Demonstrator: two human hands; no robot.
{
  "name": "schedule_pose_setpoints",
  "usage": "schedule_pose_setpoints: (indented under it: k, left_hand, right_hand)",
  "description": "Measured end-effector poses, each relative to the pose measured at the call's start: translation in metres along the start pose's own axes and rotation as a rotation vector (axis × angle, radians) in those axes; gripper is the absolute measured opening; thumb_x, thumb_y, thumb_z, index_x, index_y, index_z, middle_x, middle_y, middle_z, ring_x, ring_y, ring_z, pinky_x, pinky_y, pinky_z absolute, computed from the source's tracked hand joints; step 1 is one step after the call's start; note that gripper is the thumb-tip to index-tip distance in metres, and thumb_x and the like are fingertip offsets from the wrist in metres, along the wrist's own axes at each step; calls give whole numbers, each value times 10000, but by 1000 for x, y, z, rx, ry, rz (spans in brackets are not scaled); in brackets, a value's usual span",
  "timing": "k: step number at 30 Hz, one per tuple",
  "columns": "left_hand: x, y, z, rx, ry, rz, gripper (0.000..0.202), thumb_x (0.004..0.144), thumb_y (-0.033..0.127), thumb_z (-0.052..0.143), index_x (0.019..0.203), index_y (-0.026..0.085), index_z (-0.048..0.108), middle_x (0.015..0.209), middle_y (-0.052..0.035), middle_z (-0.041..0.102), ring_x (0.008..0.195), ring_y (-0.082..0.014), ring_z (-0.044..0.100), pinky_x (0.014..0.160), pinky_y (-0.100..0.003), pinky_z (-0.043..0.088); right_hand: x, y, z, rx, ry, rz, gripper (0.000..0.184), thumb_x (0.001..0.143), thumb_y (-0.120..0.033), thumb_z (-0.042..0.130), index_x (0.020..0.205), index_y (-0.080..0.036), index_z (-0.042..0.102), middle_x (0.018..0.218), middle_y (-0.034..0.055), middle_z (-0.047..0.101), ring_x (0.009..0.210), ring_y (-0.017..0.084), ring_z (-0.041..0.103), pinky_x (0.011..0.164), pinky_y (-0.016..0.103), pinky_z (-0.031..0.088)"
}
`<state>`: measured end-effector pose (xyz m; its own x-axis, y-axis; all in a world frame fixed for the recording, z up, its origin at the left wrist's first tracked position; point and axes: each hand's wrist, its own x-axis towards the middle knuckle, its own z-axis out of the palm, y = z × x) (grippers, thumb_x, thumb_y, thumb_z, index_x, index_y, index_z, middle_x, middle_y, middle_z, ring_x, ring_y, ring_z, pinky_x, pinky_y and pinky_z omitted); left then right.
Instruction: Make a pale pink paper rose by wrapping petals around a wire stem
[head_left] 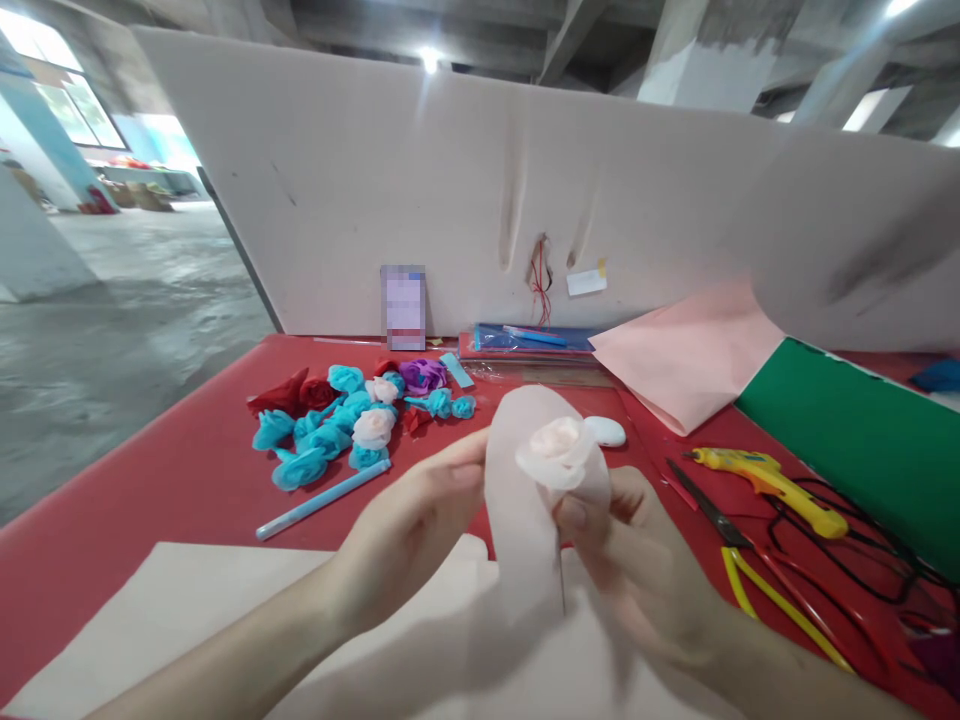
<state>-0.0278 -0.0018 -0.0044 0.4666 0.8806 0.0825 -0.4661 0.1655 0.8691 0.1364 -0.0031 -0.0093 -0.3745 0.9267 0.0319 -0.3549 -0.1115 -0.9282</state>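
Observation:
A pale pink paper rose (556, 442) is pinched at its base between the thumb and fingers of my right hand (637, 560). From the rose a wide curved strip of pale pink paper (517, 500) loops up behind it and hangs down on the left. My left hand (420, 520) grips the strip's left edge, its fingertips partly hidden behind the paper. Beneath both hands a large pale paper sheet (225, 620) covers the front of the red table (202, 450). Just behind the rose lies a small white rounded object (606, 431).
Finished blue flowers (322, 440) and a few red, purple and pink ones are heaped at left, beside a light blue pen (322, 500). At right lie scissors (727, 530), a yellow glue gun (772, 485) with cable, and green sheet (847, 440). A phone (403, 308) leans against the back panel.

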Motion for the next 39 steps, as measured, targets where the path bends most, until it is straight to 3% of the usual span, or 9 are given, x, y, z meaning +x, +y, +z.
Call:
schedule_pose_setpoints:
  k: [4, 9, 19, 25, 32, 39]
  left_hand:
    - [-5, -6, -5, 75, 28, -75, 146, 838, 257, 595, 894, 233, 728, 780, 14, 719, 698, -145, 622, 639, -222, 465]
    - [-9, -14, -13, 148, 31, -72, 156, 834, 340, 622, 852, 215, 714, 754, 21, 682, 644, -103, 573, 593, -185, 426]
    - [-7, -17, -9, 264, -32, -63, 260, 843, 410, 587, 789, 176, 688, 721, -15, 657, 685, -126, 578, 580, -194, 414]
    - [-3, -19, -8, 311, -1, -45, 240, 863, 352, 570, 747, 169, 674, 656, -13, 678, 651, -126, 584, 610, -218, 427]
    - [2, -20, -6, 244, 3, 0, 77, 817, 227, 612, 795, 168, 657, 627, -11, 669, 596, -138, 594, 574, -240, 422]
    - [1, -17, -6, 214, -33, 14, 139, 797, 170, 587, 678, 137, 651, 592, -25, 649, 575, -131, 596, 543, -216, 398]
  right_hand:
    - [1, 2, 2, -22, 10, 57, 225, 689, -366, 752, 592, -167, 713, 555, -12, 593, 553, 85, 486, 550, 201, 386]
    - [0, 3, 7, 69, -43, 101, 181, 678, -338, 763, 623, -168, 735, 566, -6, 604, 583, 90, 515, 577, 197, 413]
    - [0, 10, 0, -80, 20, 37, 254, 741, -347, 720, 592, -145, 680, 527, -22, 575, 519, 62, 494, 494, 166, 379]
    - [1, 9, 2, -26, -10, 65, 297, 747, -341, 716, 549, -131, 645, 490, -28, 557, 469, 41, 464, 449, 153, 338]
    - [2, 6, 2, -71, 5, 93, 293, 721, -341, 716, 535, -123, 654, 483, -4, 568, 448, 60, 493, 454, 175, 389]
    - [4, 5, 5, -63, -11, 91, 189, 730, -234, 676, 572, -133, 700, 505, 5, 607, 448, 65, 517, 432, 168, 389]
